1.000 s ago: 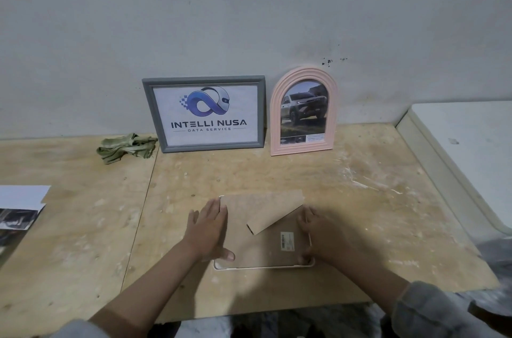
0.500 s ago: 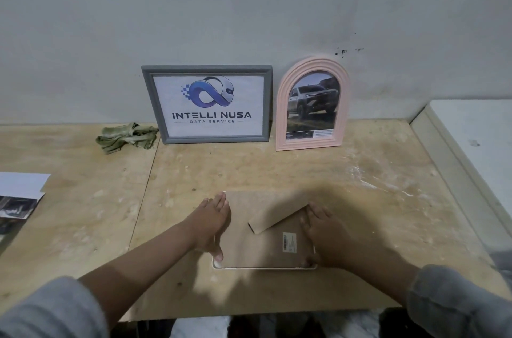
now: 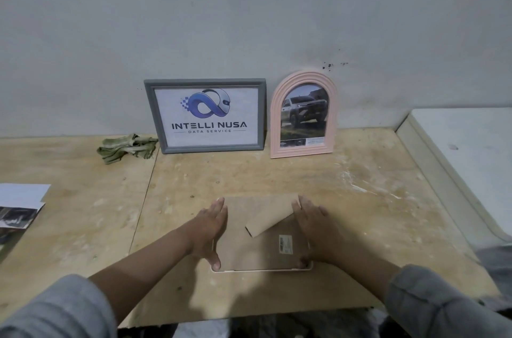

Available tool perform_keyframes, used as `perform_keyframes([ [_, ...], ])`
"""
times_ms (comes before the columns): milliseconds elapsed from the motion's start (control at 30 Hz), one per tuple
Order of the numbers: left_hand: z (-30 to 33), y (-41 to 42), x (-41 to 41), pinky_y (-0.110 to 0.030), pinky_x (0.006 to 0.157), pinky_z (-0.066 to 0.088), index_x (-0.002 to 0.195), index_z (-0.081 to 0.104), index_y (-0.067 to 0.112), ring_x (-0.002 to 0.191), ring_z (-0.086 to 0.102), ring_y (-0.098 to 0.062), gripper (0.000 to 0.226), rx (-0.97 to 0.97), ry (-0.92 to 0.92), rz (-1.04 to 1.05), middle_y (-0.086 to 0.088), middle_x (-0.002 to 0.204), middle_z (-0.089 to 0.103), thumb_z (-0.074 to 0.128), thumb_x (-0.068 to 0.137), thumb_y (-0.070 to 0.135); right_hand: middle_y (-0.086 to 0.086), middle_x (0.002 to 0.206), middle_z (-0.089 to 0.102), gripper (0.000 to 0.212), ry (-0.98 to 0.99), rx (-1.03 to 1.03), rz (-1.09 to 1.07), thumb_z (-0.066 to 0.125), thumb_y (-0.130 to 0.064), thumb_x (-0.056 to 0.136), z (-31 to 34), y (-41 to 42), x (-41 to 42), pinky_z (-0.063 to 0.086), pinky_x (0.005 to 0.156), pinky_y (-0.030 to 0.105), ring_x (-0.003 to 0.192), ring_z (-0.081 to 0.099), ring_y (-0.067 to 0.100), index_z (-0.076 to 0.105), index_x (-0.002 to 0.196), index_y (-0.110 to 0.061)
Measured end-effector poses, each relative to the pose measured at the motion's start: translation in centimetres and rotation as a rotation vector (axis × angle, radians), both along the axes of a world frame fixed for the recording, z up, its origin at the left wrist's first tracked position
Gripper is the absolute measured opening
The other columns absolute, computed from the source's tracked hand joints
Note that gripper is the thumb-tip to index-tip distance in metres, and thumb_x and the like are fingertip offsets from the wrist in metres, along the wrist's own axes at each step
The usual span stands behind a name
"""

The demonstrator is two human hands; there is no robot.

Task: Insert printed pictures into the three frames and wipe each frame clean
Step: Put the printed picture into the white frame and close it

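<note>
The grey frame (image 3: 205, 115) reads "INTELLI NUSA DATA SERVICE"; left hand (image 3: 209, 229) and right hand (image 3: 313, 229), fingers straight, press the face-down frame (image 3: 260, 249).

A face-down frame (image 3: 257, 243) lay on the table (image 3: 360, 199) near its front edge, its stand (image 3: 270, 220) folded across the back. The left hand (image 3: 212, 229) lay at the frame's left side, the right hand (image 3: 313, 229) at its right. Behind, two frames leaned on the wall: a wide frame (image 3: 206, 115) to the left, an arched frame (image 3: 303, 114) just right of it. A cloth (image 3: 126, 145) lay left of the wide frame. Prints (image 3: 19, 209) lay at the table's left edge.
</note>
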State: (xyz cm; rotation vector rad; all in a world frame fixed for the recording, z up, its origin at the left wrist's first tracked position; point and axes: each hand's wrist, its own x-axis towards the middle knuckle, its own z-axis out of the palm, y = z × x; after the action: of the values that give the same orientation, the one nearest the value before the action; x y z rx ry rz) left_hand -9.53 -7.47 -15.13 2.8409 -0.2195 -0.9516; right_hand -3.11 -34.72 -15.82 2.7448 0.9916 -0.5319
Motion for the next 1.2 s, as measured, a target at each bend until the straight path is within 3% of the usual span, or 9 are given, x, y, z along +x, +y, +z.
perform_keyframes([
  [133,0.0,-0.4,0.6,-0.043,0.116,-0.006,0.145,-0.015,-0.007,0.142,-0.021,-0.037,0.147,0.073,-0.004,-0.066,-0.024,0.153,-0.023,0.082,0.055,0.057,0.024,0.155,-0.008,0.138,0.115,-0.135,0.043,0.081,-0.055,0.057,-0.1,1.5,1.5,0.004,0.117,0.046,0.144,-0.005,0.034,-0.006,0.147,0.003],
  [300,-0.4,-0.2,1.2,-0.04,0.116,-0.005,0.145,-0.011,-0.009,0.143,-0.016,-0.039,0.147,0.095,0.003,-0.099,-0.028,0.153,-0.017,0.082,0.053,0.058,0.029,0.154,-0.005,0.139,0.087,-0.252,0.118,0.08,-0.057,0.057,-0.3,2.0,2.0,-0.002,0.118,0.048,0.144,-0.003,0.038,-0.004,0.145,0.01],
  [600,-0.5,0.5,1.9,-0.039,0.116,-0.007,0.145,-0.011,-0.009,0.144,-0.014,-0.039,0.147,0.098,0.016,-0.15,-0.029,0.153,-0.016,0.081,0.053,0.062,0.041,0.147,0.005,0.13,0.048,-0.353,0.191,0.079,-0.051,0.061,0.5,3.5,2.2,0.004,0.114,0.056,0.139,0.008,0.05,0.003,0.139,0.02],
  [700,-0.1,0.3,1.5,-0.04,0.116,-0.006,0.144,-0.016,-0.008,0.142,-0.02,-0.038,0.147,0.084,0.025,-0.15,-0.028,0.151,-0.023,0.081,0.055,0.059,0.04,0.148,0.006,0.128,0.034,-0.347,0.189,0.08,-0.048,0.063,1.0,3.6,1.6,0.006,0.116,0.054,0.139,0.009,0.049,0.002,0.14,0.02],
  [800,-0.2,-0.8,0.7,-0.047,0.117,-0.005,0.14,-0.023,-0.01,0.137,-0.027,-0.043,0.16,0.143,0.02,-0.178,-0.029,0.145,-0.034,0.083,0.045,0.064,0.038,0.149,0.005,0.112,-0.004,-0.284,0.177,0.075,-0.035,0.074,1.2,4.0,1.1,0.007,0.116,0.051,0.139,0.008,0.048,0.001,0.141,0.017],
  [900,-1.0,-1.2,0.2,-0.051,0.118,-0.004,0.138,-0.025,-0.011,0.134,-0.03,-0.047,0.168,0.207,-0.028,-0.193,-0.033,0.141,-0.036,0.081,0.036,0.07,0.038,0.149,0.003,0.124,0.006,-0.296,0.194,0.081,-0.038,0.067,1.3,4.4,1.2,0.008,0.116,0.051,0.139,0.007,0.048,-0.001,0.141,0.017],
  [1067,-1.2,-0.9,0.3,-0.044,0.111,-0.014,0.141,-0.019,-0.011,0.139,-0.023,-0.046,0.163,0.216,-0.104,-0.221,-0.034,0.147,-0.026,0.078,0.039,0.072,0.038,0.149,-0.004,0.143,0.022,-0.32,0.23,0.083,-0.053,0.055,0.8,4.4,1.5,0.003,0.114,0.052,0.14,0.002,0.047,-0.008,0.14,0.017],
  [1200,-1.4,-1.0,0.7,-0.044,0.112,-0.012,0.141,-0.015,-0.013,0.14,-0.018,-0.047,0.16,0.206,-0.091,-0.239,-0.036,0.148,-0.022,0.081,0.043,0.068,0.038,0.149,-0.002,0.143,0.016,-0.349,0.243,0.083,-0.053,0.056,0.4,4.7,1.5,0.005,0.114,0.055,0.14,0.003,0.049,-0.009,0.139,0.018],
])
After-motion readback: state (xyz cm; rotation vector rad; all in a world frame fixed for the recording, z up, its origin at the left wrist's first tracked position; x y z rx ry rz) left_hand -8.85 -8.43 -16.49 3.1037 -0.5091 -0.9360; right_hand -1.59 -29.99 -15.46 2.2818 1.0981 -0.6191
